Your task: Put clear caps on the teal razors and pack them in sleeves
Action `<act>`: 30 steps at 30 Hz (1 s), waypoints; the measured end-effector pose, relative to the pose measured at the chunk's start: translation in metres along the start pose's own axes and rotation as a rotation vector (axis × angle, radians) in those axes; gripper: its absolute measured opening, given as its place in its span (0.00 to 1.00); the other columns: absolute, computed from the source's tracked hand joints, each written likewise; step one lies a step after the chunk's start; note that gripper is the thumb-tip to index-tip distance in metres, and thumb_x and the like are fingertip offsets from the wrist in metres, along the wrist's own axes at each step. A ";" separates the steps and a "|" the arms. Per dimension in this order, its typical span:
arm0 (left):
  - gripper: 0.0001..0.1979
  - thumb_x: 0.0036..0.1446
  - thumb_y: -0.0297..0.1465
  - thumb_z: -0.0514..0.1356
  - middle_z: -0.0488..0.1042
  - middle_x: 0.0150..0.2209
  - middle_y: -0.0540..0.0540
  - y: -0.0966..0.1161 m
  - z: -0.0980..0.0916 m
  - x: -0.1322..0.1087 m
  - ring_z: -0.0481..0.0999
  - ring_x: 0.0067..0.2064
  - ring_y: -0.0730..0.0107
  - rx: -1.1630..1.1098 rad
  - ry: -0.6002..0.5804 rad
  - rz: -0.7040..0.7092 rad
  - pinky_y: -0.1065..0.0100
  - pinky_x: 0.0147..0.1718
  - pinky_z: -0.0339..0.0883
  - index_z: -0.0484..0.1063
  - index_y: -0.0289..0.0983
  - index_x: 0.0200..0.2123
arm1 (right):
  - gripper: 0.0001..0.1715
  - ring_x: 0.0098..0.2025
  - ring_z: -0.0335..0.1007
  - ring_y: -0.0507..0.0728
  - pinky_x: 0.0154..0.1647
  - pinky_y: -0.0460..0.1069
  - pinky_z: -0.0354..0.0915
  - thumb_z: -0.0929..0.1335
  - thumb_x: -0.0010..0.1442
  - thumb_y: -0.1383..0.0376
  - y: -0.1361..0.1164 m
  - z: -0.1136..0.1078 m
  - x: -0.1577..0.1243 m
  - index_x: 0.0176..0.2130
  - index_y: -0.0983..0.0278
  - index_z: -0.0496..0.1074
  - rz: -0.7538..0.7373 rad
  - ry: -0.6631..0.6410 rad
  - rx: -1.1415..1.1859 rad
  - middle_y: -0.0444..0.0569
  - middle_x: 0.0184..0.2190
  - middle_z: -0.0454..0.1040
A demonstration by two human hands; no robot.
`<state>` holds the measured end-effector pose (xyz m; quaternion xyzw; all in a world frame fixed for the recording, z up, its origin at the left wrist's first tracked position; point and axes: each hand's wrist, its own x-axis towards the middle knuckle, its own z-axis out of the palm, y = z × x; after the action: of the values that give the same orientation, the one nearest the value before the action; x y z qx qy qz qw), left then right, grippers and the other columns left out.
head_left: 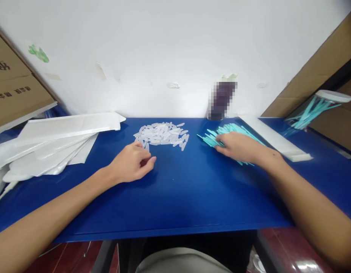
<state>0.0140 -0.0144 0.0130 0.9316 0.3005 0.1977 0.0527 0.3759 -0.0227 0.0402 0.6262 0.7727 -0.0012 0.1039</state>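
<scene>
A loose heap of small, translucent white flat caps or sleeves (161, 132) lies on the blue table. At its front left edge rests my left hand (132, 162), fingers curled downward and thumb held out; the fingertips are partly hidden, so what they hold, if anything, does not show. To the right is a spread pile of thin turquoise sticks (229, 129). My right hand (239, 146) reaches over this pile with bent fingers and thumb closing at the sticks' left part. How many sticks are between the fingers cannot be made out.
White plastic bags (64, 129) are stacked at the left beside a cardboard box (16, 83). A long white strip (277, 138) lies right of the sticks. Further right, a clear container (334, 96) holds more turquoise sticks. A white wall (152, 45) closes off the back.
</scene>
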 end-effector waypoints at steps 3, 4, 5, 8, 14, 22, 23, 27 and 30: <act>0.23 0.65 0.33 0.52 0.58 0.14 0.54 0.000 0.006 -0.004 0.56 0.19 0.74 -0.064 0.027 0.016 0.66 0.28 0.59 0.52 0.38 0.17 | 0.19 0.35 0.74 0.67 0.30 0.54 0.53 0.57 0.71 0.57 -0.011 -0.004 -0.006 0.44 0.64 0.71 0.003 0.054 -0.071 0.61 0.37 0.78; 0.23 0.65 0.33 0.52 0.57 0.14 0.53 -0.002 0.007 -0.005 0.57 0.19 0.74 -0.082 0.041 0.005 0.67 0.26 0.57 0.52 0.38 0.17 | 0.19 0.35 0.74 0.66 0.30 0.54 0.52 0.56 0.71 0.58 -0.018 -0.005 -0.010 0.45 0.64 0.70 -0.009 0.091 -0.098 0.61 0.37 0.78; 0.23 0.65 0.33 0.53 0.56 0.14 0.54 -0.003 0.006 -0.006 0.57 0.19 0.75 -0.101 0.056 -0.009 0.68 0.24 0.55 0.52 0.38 0.17 | 0.19 0.34 0.73 0.65 0.29 0.54 0.51 0.55 0.72 0.60 -0.028 -0.006 -0.013 0.45 0.64 0.70 -0.033 0.140 -0.124 0.60 0.37 0.78; 0.24 0.66 0.32 0.53 0.52 0.15 0.55 -0.004 0.005 -0.008 0.52 0.18 0.78 -0.163 0.105 -0.039 0.69 0.21 0.49 0.50 0.37 0.18 | 0.15 0.34 0.71 0.64 0.29 0.54 0.50 0.58 0.69 0.65 -0.071 -0.001 -0.027 0.42 0.64 0.71 -0.196 0.229 -0.116 0.60 0.36 0.78; 0.18 0.70 0.34 0.52 0.61 0.19 0.55 0.006 0.006 -0.007 0.59 0.20 0.78 -0.252 0.094 -0.083 0.71 0.23 0.53 0.66 0.36 0.27 | 0.15 0.31 0.69 0.62 0.40 0.57 0.52 0.62 0.69 0.58 -0.131 0.017 -0.034 0.41 0.65 0.73 -0.561 0.314 -0.049 0.54 0.31 0.76; 0.23 0.69 0.34 0.53 0.61 0.20 0.52 0.005 0.004 -0.005 0.61 0.25 0.73 -0.110 -0.007 -0.015 0.67 0.30 0.56 0.58 0.36 0.20 | 0.38 0.27 0.67 0.60 0.42 0.55 0.58 0.65 0.65 0.39 -0.103 0.017 -0.027 0.55 0.67 0.71 -0.511 0.217 0.225 0.45 0.23 0.73; 0.23 0.68 0.33 0.53 0.60 0.20 0.52 0.005 0.003 -0.005 0.61 0.25 0.73 -0.090 -0.008 0.014 0.66 0.32 0.56 0.57 0.36 0.19 | 0.35 0.27 0.67 0.59 0.40 0.54 0.58 0.64 0.66 0.41 -0.100 0.017 -0.027 0.54 0.67 0.71 -0.523 0.234 0.240 0.46 0.24 0.74; 0.21 0.69 0.31 0.51 0.59 0.18 0.54 0.008 0.001 -0.007 0.58 0.21 0.75 -0.148 -0.019 0.022 0.67 0.29 0.58 0.62 0.37 0.21 | 0.20 0.32 0.71 0.58 0.35 0.52 0.60 0.62 0.71 0.54 -0.092 0.018 -0.025 0.48 0.66 0.74 -0.619 0.405 0.253 0.53 0.35 0.77; 0.11 0.69 0.33 0.55 0.75 0.34 0.47 0.012 0.003 -0.011 0.74 0.33 0.69 -0.166 -0.024 0.064 0.67 0.35 0.67 0.75 0.35 0.45 | 0.15 0.37 0.72 0.59 0.38 0.53 0.64 0.63 0.70 0.60 -0.091 0.019 -0.024 0.42 0.66 0.74 -0.715 0.506 0.277 0.55 0.40 0.77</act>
<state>0.0139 -0.0305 0.0095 0.9354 0.2523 0.2125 0.1271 0.2954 -0.0682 0.0139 0.3087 0.9339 0.0125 -0.1799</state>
